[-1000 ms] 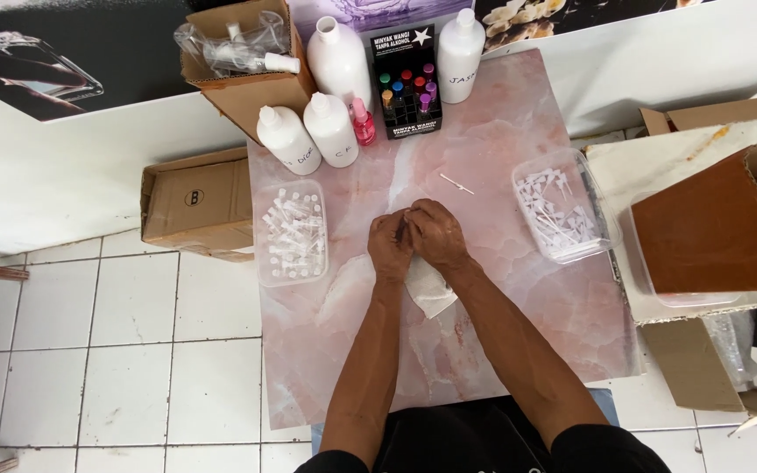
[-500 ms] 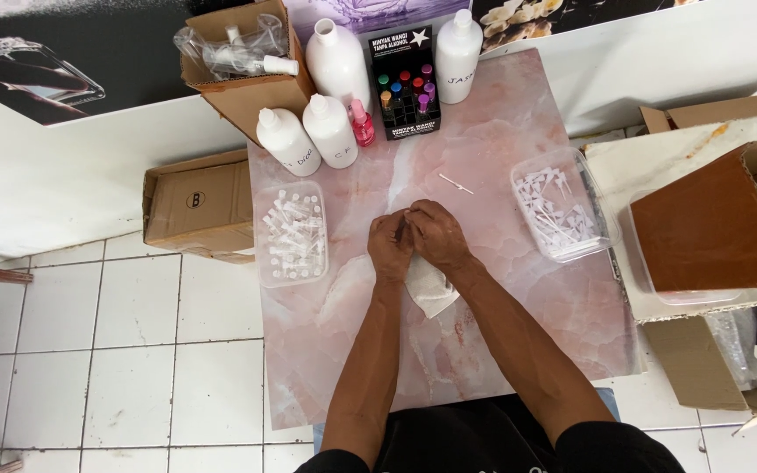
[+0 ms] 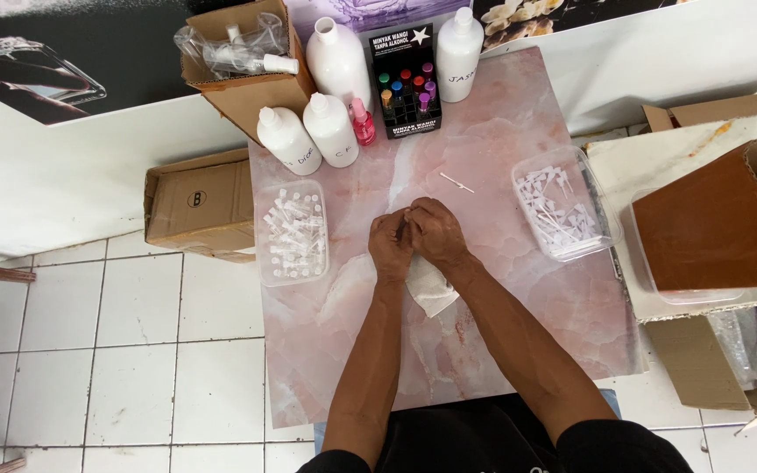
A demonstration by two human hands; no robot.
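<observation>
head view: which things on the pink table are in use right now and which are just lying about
In use: left hand, right hand, white cloth under them.
Lying about: left tray of vials, right tray of white parts, white bottles, thin white stick.

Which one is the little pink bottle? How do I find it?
Start at the pink marble table and look to its far edge, where tall white bottles stand. The pink bottle sits between a white bottle and the black display box. It is the smallest and the only pink one.
</observation>
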